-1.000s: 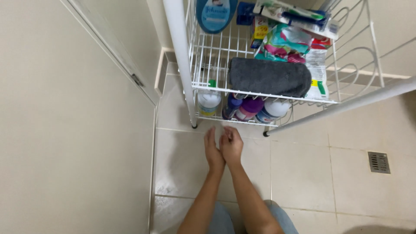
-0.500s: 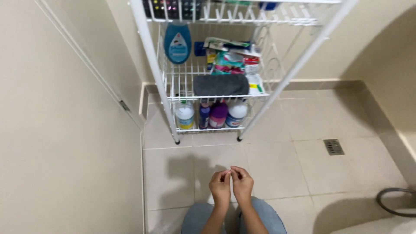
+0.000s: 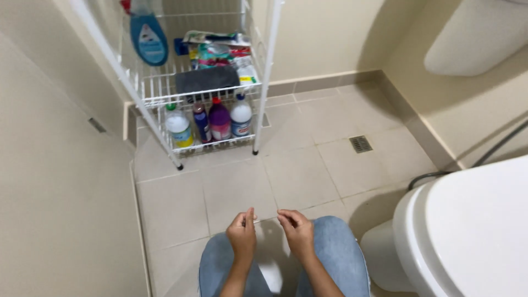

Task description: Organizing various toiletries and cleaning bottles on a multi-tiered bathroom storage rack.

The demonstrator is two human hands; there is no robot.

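Observation:
My left hand (image 3: 242,235) and my right hand (image 3: 297,232) hover side by side, a small gap apart, above my knees in blue jeans (image 3: 335,253). On both, the fingers are curled with the fingertips pinched toward each other. A pale white patch (image 3: 271,275) shows low between my legs, under the hands. I cannot tell whether either hand has hold of it. Tiled floor (image 3: 231,187) lies in front of the hands.
A white wire rack (image 3: 263,82) stands ahead by the wall. Several bottles (image 3: 220,121) sit on its bottom shelf; a dark folded cloth (image 3: 206,78) and a blue bottle (image 3: 148,38) sit higher. To the right is a white toilet (image 3: 467,231), then a floor drain (image 3: 361,144) and a dark hose (image 3: 498,147).
The view has pulled back from the rack and swung right, bringing the toilet in. My hands, pressed together around something white before, have drawn back over my knees and come apart.

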